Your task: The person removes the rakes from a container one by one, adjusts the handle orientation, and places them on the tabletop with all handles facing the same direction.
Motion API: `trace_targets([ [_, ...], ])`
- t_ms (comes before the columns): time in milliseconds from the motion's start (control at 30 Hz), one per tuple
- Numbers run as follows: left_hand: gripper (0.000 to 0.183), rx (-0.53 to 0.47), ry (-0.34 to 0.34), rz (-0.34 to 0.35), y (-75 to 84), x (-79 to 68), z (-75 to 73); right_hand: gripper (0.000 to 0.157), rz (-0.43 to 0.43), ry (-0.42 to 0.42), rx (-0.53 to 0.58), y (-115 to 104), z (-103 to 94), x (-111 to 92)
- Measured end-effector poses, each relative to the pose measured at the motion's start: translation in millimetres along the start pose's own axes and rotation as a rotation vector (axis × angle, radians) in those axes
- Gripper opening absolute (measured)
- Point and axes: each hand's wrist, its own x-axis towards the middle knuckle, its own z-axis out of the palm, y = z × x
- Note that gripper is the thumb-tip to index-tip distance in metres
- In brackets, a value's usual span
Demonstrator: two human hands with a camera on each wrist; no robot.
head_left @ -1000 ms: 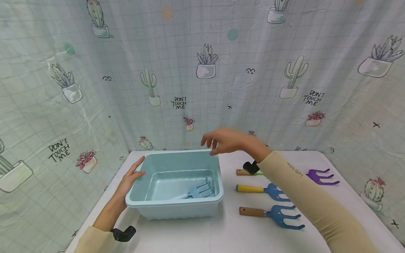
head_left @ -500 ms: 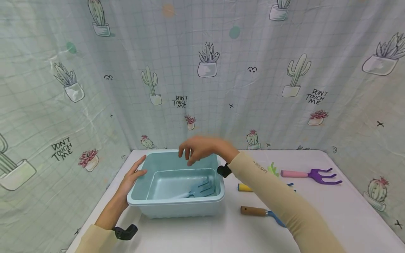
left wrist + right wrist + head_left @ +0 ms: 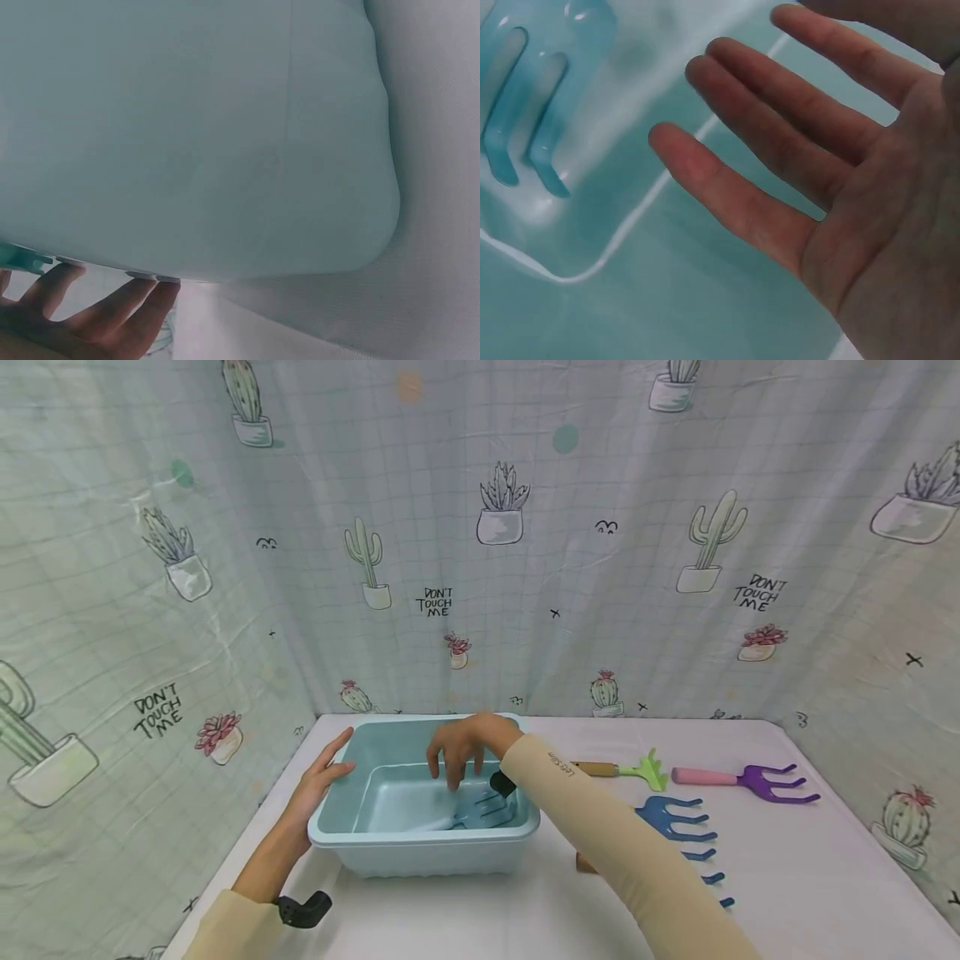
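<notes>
A pale blue plastic basin (image 3: pixel 420 838) stands on the white table, with a light blue hand fork (image 3: pixel 480 814) lying inside it. My left hand (image 3: pixel 318 785) holds the basin's left rim, thumb over the inner side. In the left wrist view, the left fingers (image 3: pixel 150 315) touch the outer wall. My right hand (image 3: pixel 459 747) is down inside the basin above the fork, fingers spread and pointing downward. The right wrist view has the hand fork's tines (image 3: pixel 544 161) apart from the fingertips, with nothing in the palm.
To the right of the basin lie a green hand rake (image 3: pixel 648 770) with a wooden handle, a purple fork (image 3: pixel 765 782) with a pink handle, and two blue forks (image 3: pixel 663 814), partly covered by the right sleeve (image 3: pixel 600 827). A cactus-print curtain (image 3: pixel 480 610) surrounds the table.
My right hand has moved left and down from above the basin's right rim into the basin. My left hand stays on the rim. The hand fork in the basin has not moved.
</notes>
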Motion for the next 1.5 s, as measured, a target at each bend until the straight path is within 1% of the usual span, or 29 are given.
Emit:
trace_targets([
  [100,0.059,0.007,0.001,0.009,0.3,-0.3,-0.3,0.038,0.047,-0.011,0.009,3.2,3.7,5.8],
  [233,0.059,0.009,-0.003,0.014,1.2,-0.2,-1.2,0.042,0.089,-0.029,-0.022,6.6,5.3,12.8],
  [333,0.059,0.001,-0.003,0.011,1.2,-0.1,-1.4,0.041,0.120,-0.060,-0.055,8.6,5.7,18.5],
  [400,0.059,-0.004,-0.006,0.008,0.8,-0.4,-1.1,0.041,0.135,-0.085,-0.097,10.2,7.0,23.1],
  [533,0.059,-0.006,-0.005,0.004,0.0,-1.2,0.2,0.034,0.137,-0.116,-0.184,13.7,13.3,32.2],
  [633,0.059,-0.002,-0.002,0.004,-0.2,-1.3,1.1,0.024,0.147,-0.099,-0.211,16.0,17.1,36.1],
  [733,0.059,0.005,0.003,0.005,0.1,-1.0,1.5,0.018,0.163,-0.079,-0.230,18.1,18.1,38.5],
  [1000,0.059,0.012,0.007,-0.003,0.4,-1.3,0.4,0.017,0.167,-0.097,-0.267,20.5,19.4,42.6],
  [1100,0.059,0.014,0.007,-0.006,-0.7,-1.2,0.1,0.017,0.162,-0.085,-0.287,21.0,21.3,43.3],
  [1200,0.059,0.013,0.009,-0.008,-0.9,-0.9,0.2,0.018,0.154,-0.067,-0.293,21.4,22.3,43.8],
  [1300,0.059,0.013,0.008,-0.011,-0.6,-0.2,0.5,0.016,0.149,-0.067,-0.297,21.0,22.8,43.6],
  [1367,0.059,0.013,0.006,-0.013,-0.3,0.0,0.6,0.015,0.161,-0.063,-0.282,20.5,24.1,42.8],
  [1500,0.059,0.010,0.004,-0.012,-0.2,0.5,0.3,0.012,0.192,-0.056,-0.205,18.9,26.4,39.2],
])
